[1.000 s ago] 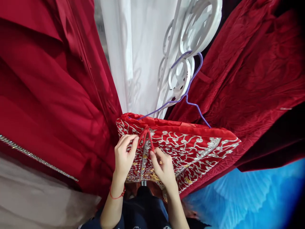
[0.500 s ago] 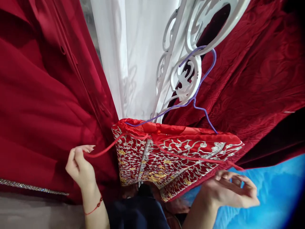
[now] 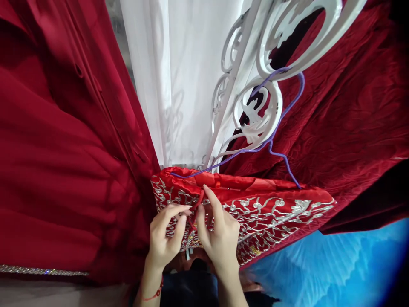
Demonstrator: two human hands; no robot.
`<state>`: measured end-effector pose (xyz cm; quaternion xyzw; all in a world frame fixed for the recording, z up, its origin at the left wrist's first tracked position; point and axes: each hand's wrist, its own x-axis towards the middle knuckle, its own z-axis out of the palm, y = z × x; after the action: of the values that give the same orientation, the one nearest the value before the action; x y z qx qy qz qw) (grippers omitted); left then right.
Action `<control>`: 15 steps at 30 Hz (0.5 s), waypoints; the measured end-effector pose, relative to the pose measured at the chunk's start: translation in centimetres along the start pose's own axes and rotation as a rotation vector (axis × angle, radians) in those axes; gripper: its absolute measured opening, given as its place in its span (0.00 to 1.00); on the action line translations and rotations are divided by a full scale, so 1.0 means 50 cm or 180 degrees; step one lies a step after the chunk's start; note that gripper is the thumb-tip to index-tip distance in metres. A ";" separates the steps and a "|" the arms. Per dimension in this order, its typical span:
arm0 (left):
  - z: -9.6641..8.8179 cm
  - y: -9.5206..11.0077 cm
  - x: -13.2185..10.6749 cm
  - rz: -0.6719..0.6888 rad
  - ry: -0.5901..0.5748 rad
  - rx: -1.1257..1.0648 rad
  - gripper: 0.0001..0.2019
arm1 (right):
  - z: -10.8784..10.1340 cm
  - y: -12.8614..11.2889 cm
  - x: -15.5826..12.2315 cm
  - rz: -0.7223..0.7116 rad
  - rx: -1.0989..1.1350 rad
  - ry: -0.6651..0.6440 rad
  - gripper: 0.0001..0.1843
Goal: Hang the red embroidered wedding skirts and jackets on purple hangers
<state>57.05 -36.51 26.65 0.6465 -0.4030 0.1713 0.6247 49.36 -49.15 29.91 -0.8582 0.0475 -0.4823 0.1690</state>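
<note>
A red embroidered bodice (image 3: 271, 213) with silver and gold scrollwork hangs from a purple wire hanger (image 3: 243, 150). My left hand (image 3: 166, 234) pinches a thin red cord (image 3: 200, 198) between thumb and fingertips, in front of the bodice's upper edge. Right beside it, my right hand (image 3: 220, 230) has thumb and index finger closed on the same cord. The two hands nearly meet, and the cord bends between them. Part of the cord and the lower embroidery are hidden behind my fingers.
The hanger's hook catches on a white scrolled metal rack (image 3: 275, 102). A plain dark red garment (image 3: 64, 149) hangs at left, a patterned red one (image 3: 354, 102) at right. White fabric (image 3: 194, 85) hangs behind. Blue ruffled fabric (image 3: 332, 260) lies lower right.
Both hands have come inward from the two sides to the bodice's front. The cord, stretched out sideways before, is now gathered between them. The bodice and hanger sit slightly lower and farther right in view.
</note>
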 end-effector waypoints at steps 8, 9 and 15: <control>0.006 0.007 -0.007 -0.1212 -0.0090 -0.0616 0.11 | 0.008 -0.024 -0.031 0.0134 -0.0199 -0.0294 0.09; 0.009 0.011 -0.001 -0.1235 -0.0149 -0.0593 0.12 | 0.001 -0.025 -0.031 0.0075 -0.0114 -0.0462 0.09; 0.024 0.020 0.025 -0.1733 -0.0327 -0.0923 0.14 | -0.029 -0.014 -0.037 0.0318 0.0122 -0.0759 0.05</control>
<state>56.74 -37.90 28.03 0.6426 -0.2663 -0.0945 0.7122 47.13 -48.41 29.34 -0.9027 0.0605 -0.3686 0.2136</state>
